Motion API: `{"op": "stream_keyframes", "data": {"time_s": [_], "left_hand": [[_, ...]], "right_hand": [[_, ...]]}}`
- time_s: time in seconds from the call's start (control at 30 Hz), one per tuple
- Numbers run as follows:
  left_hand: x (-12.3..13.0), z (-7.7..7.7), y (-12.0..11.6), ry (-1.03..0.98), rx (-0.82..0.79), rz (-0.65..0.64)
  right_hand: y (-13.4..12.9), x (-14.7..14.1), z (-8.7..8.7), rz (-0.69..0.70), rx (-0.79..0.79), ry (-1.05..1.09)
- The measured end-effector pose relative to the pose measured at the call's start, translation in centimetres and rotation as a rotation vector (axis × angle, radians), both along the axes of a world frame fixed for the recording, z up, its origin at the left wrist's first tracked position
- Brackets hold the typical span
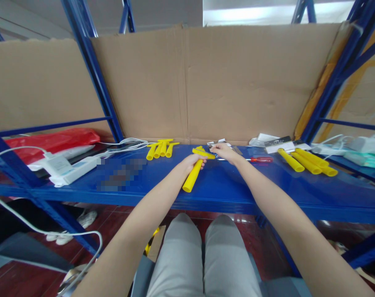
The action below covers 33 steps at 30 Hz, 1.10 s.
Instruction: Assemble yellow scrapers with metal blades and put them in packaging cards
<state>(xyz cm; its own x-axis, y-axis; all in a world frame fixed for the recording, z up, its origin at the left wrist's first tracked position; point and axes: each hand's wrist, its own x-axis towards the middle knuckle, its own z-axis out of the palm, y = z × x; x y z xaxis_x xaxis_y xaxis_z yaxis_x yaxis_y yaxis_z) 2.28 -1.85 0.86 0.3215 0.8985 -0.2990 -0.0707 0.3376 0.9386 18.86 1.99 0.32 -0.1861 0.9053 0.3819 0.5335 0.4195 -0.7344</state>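
My left hand (195,160) is closed around a yellow T-shaped plastic tube (192,175), near the crosspiece. The tube's open end points toward me. Just right of that crosspiece, my right hand (223,152) has its fingers pinched together over small items (235,149) on the blue shelf (162,187). Whatever lies between those fingertips is too small to make out. A screwdriver with a red handle (261,159) lies beside my right wrist, its shaft partly hidden by the hand.
Several yellow T-shaped tubes (160,149) stand in a row at the back left. Several straight yellow tubes (309,161) lie right, near black-and-white cards (279,144). A white power strip (78,170) with cables and a red bag (56,142) occupy the left. Cardboard (237,82) walls the back.
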Motion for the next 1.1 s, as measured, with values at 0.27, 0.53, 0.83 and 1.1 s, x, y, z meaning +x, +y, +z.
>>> {"op": "stream_keyframes", "data": {"time_s": [0.27,0.53,0.83,1.1], "left_hand": [[-0.4,-0.1,0.3,-0.101,-0.021,-0.032],[-0.6,-0.2,0.5,-0.181,-0.047,-0.043],[-0.6,-0.2,0.5,-0.182,-0.059,-0.027],[-0.5,0.0,0.1,-0.163,-0.036,-0.041]], "right_hand": [[-0.8,-0.7,-0.3,0.078,-0.056,0.047],[-1.0,-1.0,-0.7,0.108,-0.166,0.18],[-0.9,-0.7,-1.1,0.153,-0.221,0.3],[-1.2,-0.8,-1.0,0.202,-0.289,0.418]]}}
